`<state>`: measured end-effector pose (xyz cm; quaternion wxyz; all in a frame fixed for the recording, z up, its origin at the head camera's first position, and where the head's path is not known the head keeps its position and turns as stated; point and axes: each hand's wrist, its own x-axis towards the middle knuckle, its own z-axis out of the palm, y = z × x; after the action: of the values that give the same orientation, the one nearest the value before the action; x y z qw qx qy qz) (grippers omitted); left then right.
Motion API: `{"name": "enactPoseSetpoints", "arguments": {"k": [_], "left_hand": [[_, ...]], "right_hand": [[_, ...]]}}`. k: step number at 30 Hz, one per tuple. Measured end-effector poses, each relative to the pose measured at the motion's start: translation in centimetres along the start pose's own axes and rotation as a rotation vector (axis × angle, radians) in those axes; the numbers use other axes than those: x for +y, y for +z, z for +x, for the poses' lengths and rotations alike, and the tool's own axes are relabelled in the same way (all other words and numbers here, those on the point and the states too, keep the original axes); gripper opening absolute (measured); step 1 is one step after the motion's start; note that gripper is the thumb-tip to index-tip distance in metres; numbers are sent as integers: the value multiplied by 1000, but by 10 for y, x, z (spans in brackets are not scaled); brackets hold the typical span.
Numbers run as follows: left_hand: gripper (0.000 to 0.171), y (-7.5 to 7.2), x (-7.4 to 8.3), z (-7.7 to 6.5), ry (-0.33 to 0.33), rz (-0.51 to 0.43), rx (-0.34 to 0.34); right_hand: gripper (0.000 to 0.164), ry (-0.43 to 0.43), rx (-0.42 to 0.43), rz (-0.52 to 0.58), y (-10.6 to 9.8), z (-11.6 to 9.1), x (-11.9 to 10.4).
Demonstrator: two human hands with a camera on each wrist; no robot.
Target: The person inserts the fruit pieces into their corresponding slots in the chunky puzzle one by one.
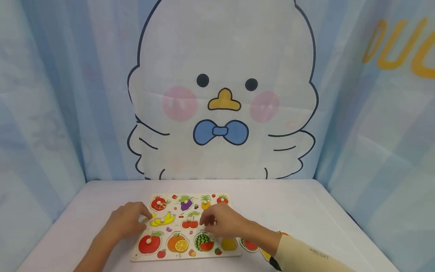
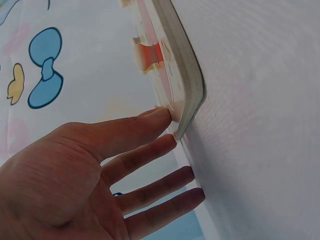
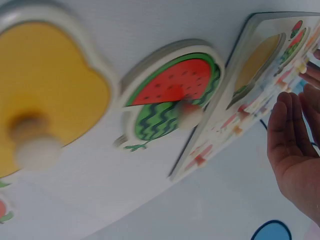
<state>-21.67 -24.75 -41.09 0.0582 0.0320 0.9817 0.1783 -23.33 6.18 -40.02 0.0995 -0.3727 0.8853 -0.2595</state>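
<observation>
A wooden fruit puzzle board (image 1: 195,255) lies on the table, with knobbed pieces such as an apple (image 1: 149,243) and bananas (image 1: 162,220) in it. My left hand (image 1: 124,223) is at the board's left edge. In the left wrist view, its thumb and forefinger (image 2: 155,147) touch the board's corner, the other fingers extended. Over the board, near the cherries (image 1: 189,223), hovers my right hand (image 1: 225,221), its fingers loosely bent and nothing visible between them. It hides part of the middle row. The right wrist view shows this hand (image 3: 297,145) beyond the board.
Right of the board lie a loose watermelon piece (image 3: 175,90) and a yellow piece (image 3: 60,85), both with knobs. The right forearm (image 1: 265,238) partly covers the loose pieces in the head view. A curtain with a cartoon bird (image 1: 224,158) stands behind the white table (image 1: 289,207).
</observation>
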Motion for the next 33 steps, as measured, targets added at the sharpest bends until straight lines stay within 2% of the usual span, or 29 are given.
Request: {"name": "enactPoseSetpoints", "arguments": {"k": [11, 18, 27, 33], "left_hand": [[25, 0, 0, 2, 2, 8, -9], [25, -1, 2, 1, -3, 9, -14], [25, -3, 3, 0, -1, 15, -18], [25, 0, 0, 2, 7, 16, -18]], "right_hand": [[11, 118, 46, -42, -28, -50, 37], [11, 260, 62, -74, -43, -81, 58], [10, 357, 80, -121, -52, -113, 79], [16, 425, 77, -131, -56, -132, 88]]}}
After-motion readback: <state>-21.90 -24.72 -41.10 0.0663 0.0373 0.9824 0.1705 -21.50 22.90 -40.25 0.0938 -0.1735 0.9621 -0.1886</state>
